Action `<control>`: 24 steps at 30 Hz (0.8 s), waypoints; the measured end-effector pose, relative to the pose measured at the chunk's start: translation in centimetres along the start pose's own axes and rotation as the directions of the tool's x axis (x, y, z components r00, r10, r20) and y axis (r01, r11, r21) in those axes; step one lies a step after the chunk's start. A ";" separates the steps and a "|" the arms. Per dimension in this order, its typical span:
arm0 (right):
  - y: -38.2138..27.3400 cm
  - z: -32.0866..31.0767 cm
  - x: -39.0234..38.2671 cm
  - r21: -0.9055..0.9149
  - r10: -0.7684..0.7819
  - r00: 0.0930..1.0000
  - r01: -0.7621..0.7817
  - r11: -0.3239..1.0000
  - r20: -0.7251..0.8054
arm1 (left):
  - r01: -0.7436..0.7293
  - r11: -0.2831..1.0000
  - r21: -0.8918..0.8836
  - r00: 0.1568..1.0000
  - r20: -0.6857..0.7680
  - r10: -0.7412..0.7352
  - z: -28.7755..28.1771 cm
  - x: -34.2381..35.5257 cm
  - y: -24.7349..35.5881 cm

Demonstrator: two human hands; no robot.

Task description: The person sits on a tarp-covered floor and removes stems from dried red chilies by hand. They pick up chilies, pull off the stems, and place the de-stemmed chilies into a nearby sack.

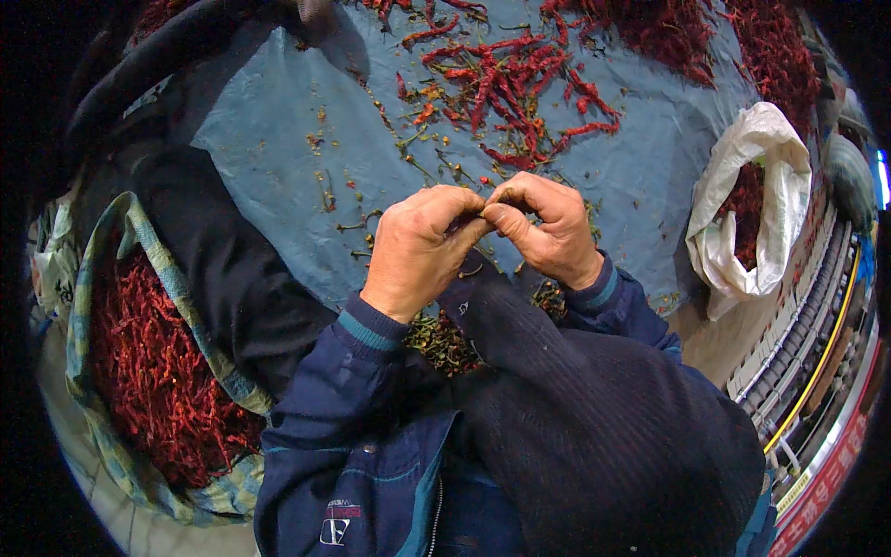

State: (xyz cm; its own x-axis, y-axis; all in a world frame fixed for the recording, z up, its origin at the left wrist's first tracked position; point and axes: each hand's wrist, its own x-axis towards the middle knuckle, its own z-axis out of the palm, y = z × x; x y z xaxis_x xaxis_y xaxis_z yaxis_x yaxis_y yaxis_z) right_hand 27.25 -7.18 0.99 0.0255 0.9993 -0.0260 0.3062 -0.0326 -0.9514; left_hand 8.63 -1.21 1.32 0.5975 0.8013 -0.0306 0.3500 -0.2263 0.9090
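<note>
My left hand (419, 246) and my right hand (548, 227) meet fingertip to fingertip above my knees. Between them they pinch a small dark dried chilli (467, 221), mostly hidden by the fingers. Beyond the hands, a loose heap of dried red chillies (506, 84) lies on a blue-grey sheet (278, 148). A small pile of greenish stems (441, 339) sits under my left wrist, between my legs.
A woven sack (102, 269) filled with red chillies stands open at my left. A white plastic bag (775, 200) with chillies in it sits at the right. More chillies are heaped at the far right top (742, 37). Loose stems dot the sheet.
</note>
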 end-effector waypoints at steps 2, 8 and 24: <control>-0.1 -0.3 -0.2 0.079 0.117 0.991 -0.122 0.989 0.063 | -0.051 0.999 -0.013 0.998 0.047 0.052 0.0 0.1 -0.3; 1.0 1.0 -1.4 0.741 0.483 0.838 -0.489 0.461 0.253 | 0.055 0.986 -0.159 0.982 0.188 -0.024 -0.8 0.4 -0.5; 2.2 0.6 -3.5 0.785 0.520 0.780 -0.546 0.292 0.349 | -0.253 0.963 -0.090 0.914 0.303 0.268 -0.3 -0.5 -1.1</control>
State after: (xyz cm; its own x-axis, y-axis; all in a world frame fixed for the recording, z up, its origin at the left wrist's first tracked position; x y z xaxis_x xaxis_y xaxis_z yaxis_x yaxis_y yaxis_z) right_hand 27.28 -10.77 -1.20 -0.1526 0.7677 -0.6223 -0.6721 -0.5423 -0.5042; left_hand 7.70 -1.22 0.41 0.8589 0.5042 0.0900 0.1210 -0.3705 0.9209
